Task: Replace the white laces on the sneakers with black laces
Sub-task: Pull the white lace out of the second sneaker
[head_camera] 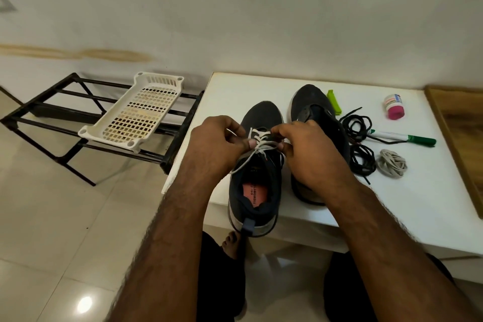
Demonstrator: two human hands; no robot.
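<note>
Both hands are working the near sneaker on the counter, toe lying toward 12 o'clock: left hand at 9 and right hand at 3 are each pinching the white lace crossing between them.

Soft, even indoor light fills the scene, a bright glare spot shines on the glossy floor tiles, shadows stay faint, the wide lens bends straight edges near the borders, and the whole picture looks slightly soft and smeared.
</note>
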